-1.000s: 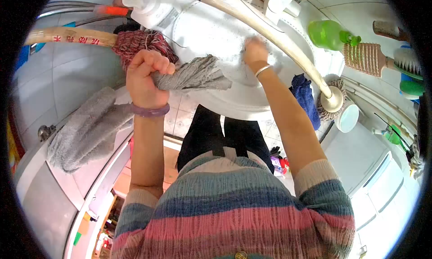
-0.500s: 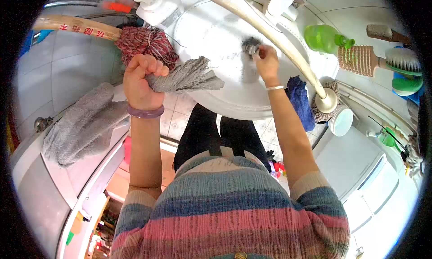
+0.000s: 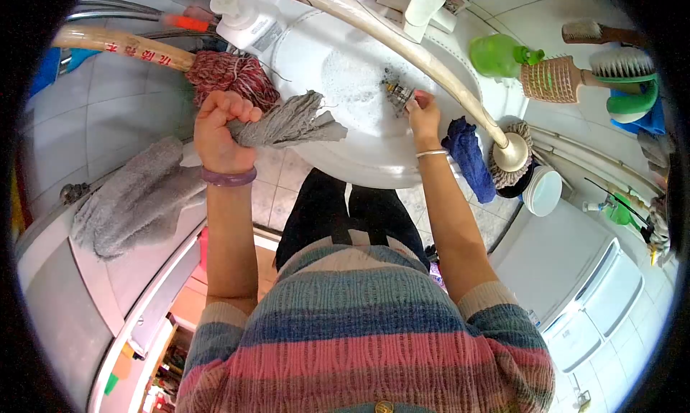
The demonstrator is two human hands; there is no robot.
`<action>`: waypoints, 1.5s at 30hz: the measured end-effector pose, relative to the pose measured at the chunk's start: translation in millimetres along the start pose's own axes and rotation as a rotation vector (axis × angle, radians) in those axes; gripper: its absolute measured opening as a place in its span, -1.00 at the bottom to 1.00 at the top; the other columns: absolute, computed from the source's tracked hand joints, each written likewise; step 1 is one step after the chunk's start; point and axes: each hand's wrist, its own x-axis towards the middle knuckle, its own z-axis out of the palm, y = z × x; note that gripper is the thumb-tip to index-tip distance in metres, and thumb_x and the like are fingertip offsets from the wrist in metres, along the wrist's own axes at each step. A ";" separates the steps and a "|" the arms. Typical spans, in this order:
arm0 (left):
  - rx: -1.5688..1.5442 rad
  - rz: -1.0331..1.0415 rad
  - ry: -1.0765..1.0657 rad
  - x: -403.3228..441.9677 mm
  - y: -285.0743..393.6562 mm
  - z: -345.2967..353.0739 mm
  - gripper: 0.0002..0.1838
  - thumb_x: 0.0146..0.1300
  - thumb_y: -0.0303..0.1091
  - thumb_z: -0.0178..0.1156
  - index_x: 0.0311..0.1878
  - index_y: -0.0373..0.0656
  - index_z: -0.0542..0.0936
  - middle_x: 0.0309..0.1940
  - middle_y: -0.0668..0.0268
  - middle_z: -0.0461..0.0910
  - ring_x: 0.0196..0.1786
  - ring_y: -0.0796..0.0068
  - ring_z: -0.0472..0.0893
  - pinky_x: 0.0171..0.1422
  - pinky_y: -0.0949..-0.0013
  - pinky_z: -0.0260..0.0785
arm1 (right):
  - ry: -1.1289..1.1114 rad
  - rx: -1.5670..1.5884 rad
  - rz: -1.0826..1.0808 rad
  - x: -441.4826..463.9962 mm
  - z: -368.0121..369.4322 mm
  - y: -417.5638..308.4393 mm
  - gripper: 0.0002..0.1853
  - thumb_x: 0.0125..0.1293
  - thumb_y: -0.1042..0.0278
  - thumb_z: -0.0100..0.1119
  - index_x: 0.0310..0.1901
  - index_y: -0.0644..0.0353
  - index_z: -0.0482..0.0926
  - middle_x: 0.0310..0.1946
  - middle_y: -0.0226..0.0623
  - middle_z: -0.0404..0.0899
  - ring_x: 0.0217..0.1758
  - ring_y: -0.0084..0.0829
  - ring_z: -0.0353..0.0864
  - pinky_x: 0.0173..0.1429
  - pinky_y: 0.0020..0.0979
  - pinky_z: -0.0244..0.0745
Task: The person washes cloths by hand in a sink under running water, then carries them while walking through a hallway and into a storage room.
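White basin (image 3: pixel 374 172): sudsy, so I'd work low over it
Grey rag (image 3: pixel 291 122): clenched in the left hand (image 3: pixel 223 136), best kept dry imo
Right hand (image 3: pixel 425 122): pinching 1 end, firm grip's safer
Small metallic part (image 3: pixel 399 95): over the basin, looks slippery

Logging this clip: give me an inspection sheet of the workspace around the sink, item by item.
Surface: white sink, suds inside, dark specks near the right hand.
Job's things: grey cloth, crumpled; small metallic fitting, exact type unclear.
Clutter: pump bottle, green bottle and blue cloth around the sink; a pale pole crosses above it.
Grippers: left hand's grip closed on the grey cloth; right hand's fingers on the fitting.
Cables: nothing seen.
Surroundings: tiled wall; red-and-white mop head; grey towel draped at left; white bucket at right.
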 end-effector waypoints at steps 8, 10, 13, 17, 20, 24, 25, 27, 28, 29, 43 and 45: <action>-0.009 0.008 -0.010 -7.1 4.1 1.3 -0.89 0.01 -0.60 -0.02 -0.51 -0.14 0.34 -0.58 0.37 0.28 -0.50 0.51 0.24 -0.34 0.40 0.20 | 0.055 0.074 -0.016 10.6 -1.7 12.1 -0.71 0.04 0.65 0.04 -0.14 0.33 0.41 -0.28 -0.28 0.49 -0.25 -0.48 0.50 -0.19 -0.49 0.43; -0.005 0.018 -0.023 -8.0 4.3 1.4 -0.89 0.01 -0.60 -0.02 -0.51 -0.14 0.34 -0.58 0.37 0.28 -0.50 0.51 0.24 -0.34 0.40 0.20 | 0.059 0.081 -0.068 7.0 -0.2 3.0 -0.72 0.11 0.61 0.02 -0.09 0.34 0.39 -0.26 -0.25 0.46 -0.30 -0.47 0.49 -0.29 -0.49 0.50; -0.027 0.017 -0.042 -8.4 4.7 -1.6 -0.89 0.01 -0.59 -0.02 -0.51 -0.14 0.34 -0.58 0.37 0.29 -0.50 0.50 0.24 -0.35 0.39 0.21 | 0.083 0.156 0.087 -6.9 0.6 -24.2 -0.71 0.10 0.59 0.02 -0.09 0.33 0.40 -0.25 -0.25 0.46 -0.31 -0.47 0.49 -0.31 -0.50 0.50; -0.014 0.026 -0.040 -10.2 5.9 0.9 -0.90 0.00 -0.59 -0.03 -0.51 -0.14 0.34 -0.57 0.36 0.30 -0.50 0.49 0.25 -0.34 0.38 0.22 | 0.085 0.179 0.055 -2.9 -0.5 -20.5 -0.73 0.10 0.58 0.02 -0.11 0.32 0.40 -0.24 -0.24 0.45 -0.32 -0.47 0.48 -0.32 -0.50 0.50; -0.006 0.025 -0.026 -10.5 5.3 -0.7 -0.91 0.00 -0.58 -0.03 -0.51 -0.14 0.34 -0.58 0.36 0.30 -0.50 0.49 0.26 -0.34 0.37 0.23 | 0.077 0.159 0.064 -2.0 -3.2 -19.8 -0.73 0.10 0.58 0.02 -0.11 0.33 0.40 -0.23 -0.24 0.45 -0.31 -0.46 0.47 -0.32 -0.48 0.50; 0.006 0.025 0.018 -11.9 2.7 3.0 -0.91 0.01 -0.59 -0.04 -0.50 -0.14 0.34 -0.59 0.36 0.30 -0.51 0.49 0.27 -0.35 0.38 0.24 | 0.060 0.192 0.072 -4.5 -2.5 -26.4 -0.72 0.09 0.57 0.00 -0.10 0.33 0.41 -0.22 -0.24 0.44 -0.29 -0.45 0.46 -0.31 -0.47 0.50; 0.008 0.025 0.018 -12.1 2.4 3.8 -0.90 0.01 -0.59 -0.05 -0.50 -0.14 0.34 -0.59 0.36 0.30 -0.51 0.49 0.27 -0.35 0.38 0.24 | 0.073 0.197 0.071 -7.5 -1.5 -29.7 -0.72 0.09 0.57 0.00 -0.10 0.33 0.41 -0.22 -0.24 0.44 -0.29 -0.45 0.47 -0.31 -0.47 0.51; 0.012 0.029 0.020 -12.0 1.8 5.4 -0.90 0.02 -0.59 -0.05 -0.50 -0.14 0.34 -0.59 0.36 0.30 -0.51 0.49 0.26 -0.35 0.39 0.23 | 0.080 0.232 0.056 -9.8 -0.2 -32.1 -0.72 0.08 0.56 0.00 -0.11 0.34 0.42 -0.22 -0.23 0.45 -0.29 -0.45 0.48 -0.30 -0.46 0.52; 0.016 0.027 0.013 -12.2 2.0 6.9 -0.90 0.02 -0.60 -0.05 -0.50 -0.14 0.34 -0.59 0.36 0.29 -0.51 0.49 0.26 -0.35 0.39 0.23 | 0.075 0.227 0.057 -6.8 -1.2 -26.3 -0.71 0.07 0.59 -0.01 -0.11 0.31 0.42 -0.24 -0.30 0.46 -0.31 -0.49 0.47 -0.34 -0.49 0.48; 0.020 0.025 0.006 -12.5 2.1 8.4 -0.89 0.01 -0.60 -0.05 -0.50 -0.14 0.34 -0.59 0.36 0.29 -0.51 0.49 0.26 -0.35 0.39 0.23 | 0.069 0.221 0.059 -2.2 -2.1 -18.9 -0.69 0.06 0.62 -0.02 -0.10 0.28 0.43 -0.26 -0.37 0.46 -0.34 -0.52 0.47 -0.37 -0.52 0.44; 0.065 0.037 -0.030 -17.2 0.4 18.0 -0.90 0.00 -0.59 -0.04 -0.50 -0.13 0.34 -0.58 0.38 0.28 -0.50 0.51 0.24 -0.34 0.41 0.20 | 0.102 0.272 0.098 -9.8 -1.9 -31.7 -0.72 0.11 0.54 0.00 -0.09 0.32 0.40 -0.19 -0.25 0.44 -0.25 -0.45 0.48 -0.25 -0.48 0.51; 0.061 0.034 -0.086 -16.7 0.0 15.9 -0.91 0.02 -0.55 0.03 -0.46 -0.13 0.34 -0.55 0.37 0.29 -0.47 0.51 0.25 -0.33 0.42 0.17 | 0.097 0.291 0.108 -9.7 -2.9 -31.8 -0.71 0.11 0.54 0.00 -0.09 0.32 0.40 -0.19 -0.26 0.45 -0.26 -0.45 0.48 -0.25 -0.49 0.50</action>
